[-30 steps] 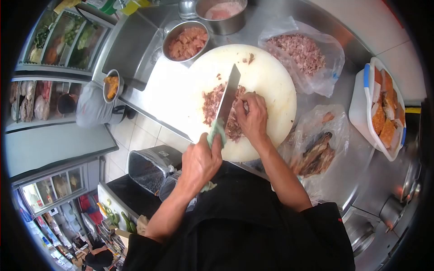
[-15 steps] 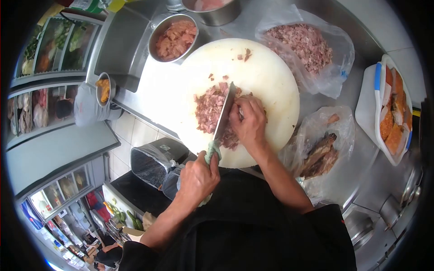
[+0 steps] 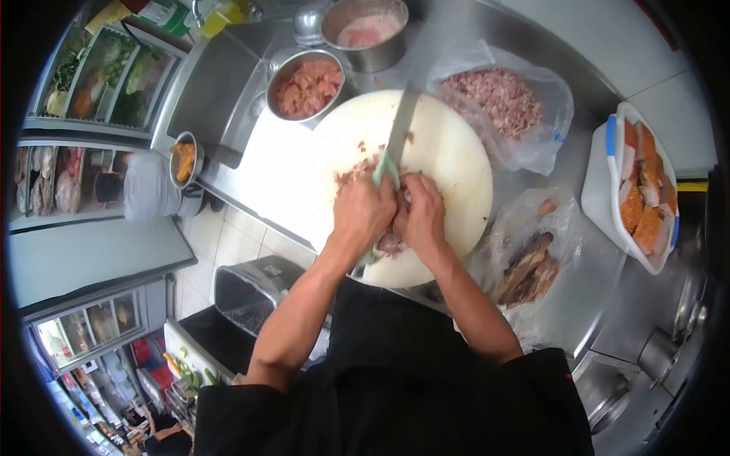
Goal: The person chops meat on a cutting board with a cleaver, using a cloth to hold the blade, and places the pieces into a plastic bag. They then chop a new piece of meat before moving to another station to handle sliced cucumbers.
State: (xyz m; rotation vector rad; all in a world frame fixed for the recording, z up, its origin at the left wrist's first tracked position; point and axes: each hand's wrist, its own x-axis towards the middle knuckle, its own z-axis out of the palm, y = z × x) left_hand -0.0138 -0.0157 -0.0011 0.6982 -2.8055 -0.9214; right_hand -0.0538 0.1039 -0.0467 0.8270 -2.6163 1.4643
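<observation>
My left hand (image 3: 363, 211) is closed around the knife's green-wrapped handle. The blade of the knife (image 3: 403, 121) points away from me over the round white board (image 3: 464, 171) and looks blurred. Close beside it on the right, my right hand (image 3: 420, 214) presses with curled fingers on meat that it partly hides. Chopped reddish meat (image 3: 353, 176) lies left of the blade, and more meat (image 3: 392, 243) shows between and below my hands. A few small scraps are scattered on the board's far part.
Behind the board stand a metal bowl of meat pieces (image 3: 308, 90) and a metal pot (image 3: 372, 55). To the right are a bag of chopped meat (image 3: 502, 99), a bag with dark meat (image 3: 532, 270) and a white tub (image 3: 601, 190). A person (image 3: 169, 439) is at the lower left.
My left hand has moved forward and right, close to my right hand, carrying the knife farther over the board. The whole view has shifted slightly.
</observation>
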